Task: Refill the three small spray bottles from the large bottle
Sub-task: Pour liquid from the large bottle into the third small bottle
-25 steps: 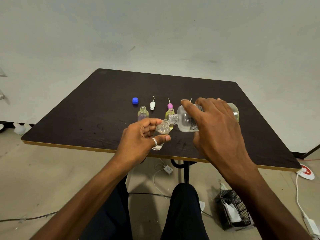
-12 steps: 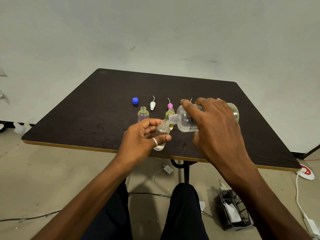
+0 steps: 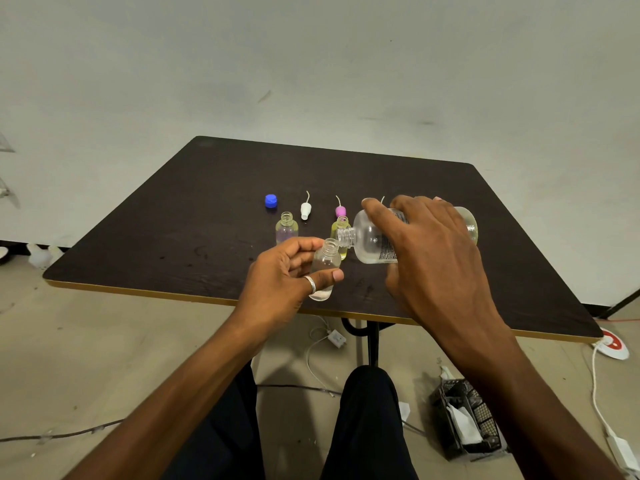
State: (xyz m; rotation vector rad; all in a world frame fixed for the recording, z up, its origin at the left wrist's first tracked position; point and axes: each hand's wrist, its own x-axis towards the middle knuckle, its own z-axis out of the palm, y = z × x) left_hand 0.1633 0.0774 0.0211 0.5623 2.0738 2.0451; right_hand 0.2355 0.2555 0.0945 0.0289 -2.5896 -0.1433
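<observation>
My left hand (image 3: 280,282) grips a small clear bottle (image 3: 325,268), uncapped and tilted slightly, above the near table edge. My right hand (image 3: 429,258) holds the large clear bottle (image 3: 372,239) on its side, its open neck right beside the small bottle's mouth. A little clear liquid lies in the small bottle's base. Two more small open bottles stand on the dark table (image 3: 173,220): a purplish one (image 3: 286,228) and a yellow one (image 3: 341,226), partly hidden behind the large bottle's neck.
A blue cap (image 3: 270,200), a white spray top (image 3: 305,209) and a pink spray top (image 3: 340,209) lie in a row behind the bottles. A black basket (image 3: 467,417), cables and a plug strip are on the floor beneath.
Both hands and bottles stay almost still; the small bottle has shifted very slightly under the large bottle's neck.
</observation>
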